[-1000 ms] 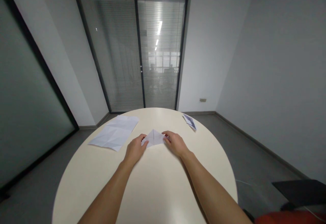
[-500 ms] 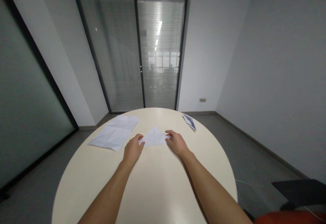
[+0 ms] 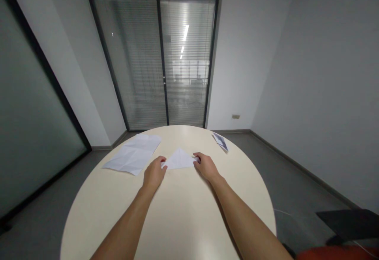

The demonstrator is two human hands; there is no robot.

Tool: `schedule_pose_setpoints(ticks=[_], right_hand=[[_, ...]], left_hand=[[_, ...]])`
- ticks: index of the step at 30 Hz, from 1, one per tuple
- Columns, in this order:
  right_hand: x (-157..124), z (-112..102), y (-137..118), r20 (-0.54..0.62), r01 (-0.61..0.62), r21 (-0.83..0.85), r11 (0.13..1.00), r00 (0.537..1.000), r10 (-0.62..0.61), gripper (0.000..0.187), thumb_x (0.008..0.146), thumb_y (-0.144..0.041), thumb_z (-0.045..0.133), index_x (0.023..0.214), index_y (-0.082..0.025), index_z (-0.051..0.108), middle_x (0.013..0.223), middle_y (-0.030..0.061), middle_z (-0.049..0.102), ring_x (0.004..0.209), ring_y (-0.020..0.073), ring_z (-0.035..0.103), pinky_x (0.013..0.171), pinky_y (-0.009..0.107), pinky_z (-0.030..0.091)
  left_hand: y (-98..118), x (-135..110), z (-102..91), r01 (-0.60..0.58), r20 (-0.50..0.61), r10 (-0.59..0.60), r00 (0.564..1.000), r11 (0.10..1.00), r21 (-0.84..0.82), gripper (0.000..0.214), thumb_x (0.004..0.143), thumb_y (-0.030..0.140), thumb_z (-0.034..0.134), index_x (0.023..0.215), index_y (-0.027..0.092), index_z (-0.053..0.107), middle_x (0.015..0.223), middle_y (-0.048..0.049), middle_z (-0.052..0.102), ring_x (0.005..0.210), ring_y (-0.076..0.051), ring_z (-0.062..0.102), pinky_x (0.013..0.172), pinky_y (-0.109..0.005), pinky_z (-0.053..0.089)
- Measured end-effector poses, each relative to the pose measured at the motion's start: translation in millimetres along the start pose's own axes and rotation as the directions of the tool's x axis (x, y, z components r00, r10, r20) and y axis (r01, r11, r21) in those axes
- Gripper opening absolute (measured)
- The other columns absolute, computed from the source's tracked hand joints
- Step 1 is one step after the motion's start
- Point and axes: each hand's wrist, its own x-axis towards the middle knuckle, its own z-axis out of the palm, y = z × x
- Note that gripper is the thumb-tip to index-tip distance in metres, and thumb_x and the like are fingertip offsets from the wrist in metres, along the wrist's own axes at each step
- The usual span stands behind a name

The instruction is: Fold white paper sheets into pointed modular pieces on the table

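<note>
A white sheet of paper folded into a triangle (image 3: pixel 180 159) lies on the round cream table (image 3: pixel 177 208), its peak pointing away from me. A crease runs down its middle. My left hand (image 3: pixel 154 170) pinches the left corner between thumb and fingers. At the opposite corner, my right hand (image 3: pixel 205 167) grips the paper the same way. Both corner tips are partly hidden by my fingers.
A creased, unfolded white sheet (image 3: pixel 133 153) lies at the table's left. Near the far right edge rests a small folded paper with dark printing (image 3: pixel 220 141). A black flat object (image 3: pixel 349 222) and something red (image 3: pixel 334 253) are at lower right, off the table.
My right hand has shifted very slightly to the right and my left hand a touch to the left, both still on the paper's corners. The other papers have not moved.
</note>
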Motion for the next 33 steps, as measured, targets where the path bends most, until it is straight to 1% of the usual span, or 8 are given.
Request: schedule_pose_setpoints(ticks=[5, 10, 12, 19, 25, 29, 33], right_hand=[[-1, -1, -1, 0.017, -0.055, -0.099, 0.994, 0.998, 0.057, 0.037, 0.087, -0.024, 0.062, 0.123, -0.019, 0.070, 0.116, 0.0078, 0.074, 0.102, 0.0221, 0.068, 0.090, 0.029, 0.047], [-2, -4, -4, 0.012, -0.101, -0.154, 0.983, 0.994, 0.104, 0.042, 0.087, -0.028, 0.064, 0.128, -0.021, 0.067, 0.114, 0.0076, 0.074, 0.101, 0.0219, 0.068, 0.086, 0.029, 0.047], [-2, -4, -5, 0.016, -0.109, -0.165, 0.980, 0.993, 0.113, 0.041, 0.087, -0.028, 0.065, 0.127, -0.021, 0.067, 0.113, 0.0075, 0.074, 0.101, 0.0215, 0.068, 0.085, 0.029, 0.047], [-2, -5, -7, 0.050, -0.056, -0.213, 0.975, 0.996, 0.068, 0.027, 0.090, -0.028, 0.059, 0.111, -0.024, 0.076, 0.110, 0.0062, 0.076, 0.100, 0.0209, 0.068, 0.080, 0.026, 0.045], [-5, -7, -13, 0.061, 0.004, -0.260, 0.966, 0.998, 0.013, 0.025, 0.093, -0.027, 0.055, 0.101, -0.027, 0.079, 0.105, 0.0044, 0.077, 0.096, 0.0200, 0.068, 0.074, 0.024, 0.042], [-6, -8, -16, 0.074, 0.014, -0.314, 0.949, 0.997, 0.009, 0.024, 0.094, -0.027, 0.054, 0.096, -0.025, 0.079, 0.103, 0.0062, 0.076, 0.099, 0.0200, 0.066, 0.076, 0.024, 0.041], [-6, -7, -17, 0.066, 0.007, -0.343, 0.939, 0.998, 0.017, 0.025, 0.095, -0.026, 0.053, 0.098, -0.022, 0.078, 0.108, 0.0090, 0.073, 0.102, 0.0196, 0.064, 0.081, 0.024, 0.042]], left_hand=[[1, 0, -1.1, 0.011, 0.015, -0.011, 1.000, 0.999, 0.036, 0.027, 0.085, 0.016, 0.068, 0.110, 0.025, 0.064, 0.113, -0.0025, 0.074, 0.100, -0.018, 0.068, 0.082, -0.025, 0.047], [3, -2, -2.4, 0.010, 0.028, -0.013, 1.000, 0.996, 0.083, 0.026, 0.086, 0.018, 0.066, 0.111, 0.026, 0.066, 0.113, -0.0024, 0.075, 0.101, -0.019, 0.069, 0.081, -0.026, 0.047], [3, -2, -2.4, 0.004, 0.029, -0.007, 1.000, 0.994, 0.107, 0.025, 0.087, 0.019, 0.065, 0.111, 0.026, 0.067, 0.113, -0.0026, 0.075, 0.102, -0.019, 0.069, 0.081, -0.026, 0.047], [3, -2, -1.2, -0.021, 0.052, 0.012, 0.999, 0.986, 0.167, 0.021, 0.088, 0.019, 0.062, 0.107, 0.025, 0.071, 0.110, -0.0021, 0.076, 0.102, -0.019, 0.069, 0.083, -0.028, 0.049], [0, -2, 0.7, -0.031, 0.049, 0.022, 0.999, 0.981, 0.193, 0.019, 0.090, 0.021, 0.061, 0.105, 0.024, 0.073, 0.110, -0.0035, 0.076, 0.104, -0.020, 0.069, 0.087, -0.027, 0.049], [1, -2, 0.8, -0.043, 0.058, 0.031, 0.998, 0.974, 0.222, 0.019, 0.091, 0.023, 0.059, 0.104, 0.024, 0.073, 0.109, -0.0043, 0.075, 0.106, -0.020, 0.068, 0.090, -0.027, 0.048], [4, -4, -1.7, -0.053, 0.083, 0.032, 0.996, 0.963, 0.264, 0.021, 0.093, 0.024, 0.056, 0.103, 0.025, 0.074, 0.108, -0.0054, 0.075, 0.107, -0.020, 0.068, 0.089, -0.027, 0.048]])
